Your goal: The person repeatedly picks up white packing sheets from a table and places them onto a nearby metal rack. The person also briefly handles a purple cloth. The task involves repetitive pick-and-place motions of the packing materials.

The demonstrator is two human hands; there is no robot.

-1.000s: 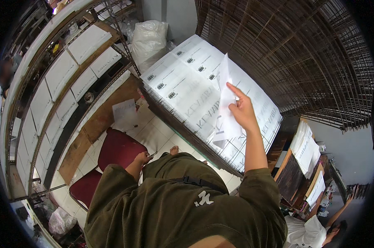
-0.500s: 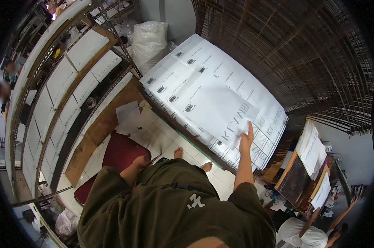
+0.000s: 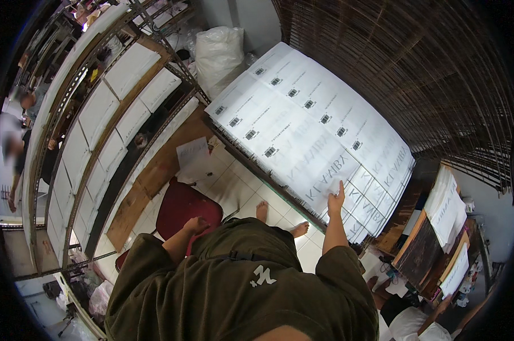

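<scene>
My right hand [image 3: 336, 200] presses flat on the near edge of a large white printed sheet [image 3: 325, 170], fingers spread on the paper. That sheet lies on top of a rack [image 3: 308, 128] covered with rows of similar white printed sheets. My left hand [image 3: 195, 225] hangs low by my hip above a dark red chair [image 3: 180, 207], holding nothing that I can see. My bare feet [image 3: 280, 220] stand on white floor tiles just in front of the rack.
A metal shelving frame [image 3: 106, 119] with white boards runs along the left. A loose paper [image 3: 193, 154] lies on a wooden board on the floor. A white sack [image 3: 217, 54] stands at the back. Stacked frames and papers [image 3: 444, 227] lean at the right. People stand far left.
My right hand held a sheet lifted above the rack; it has laid the sheet flat and slid down to its near edge. My left hand stayed near the chair.
</scene>
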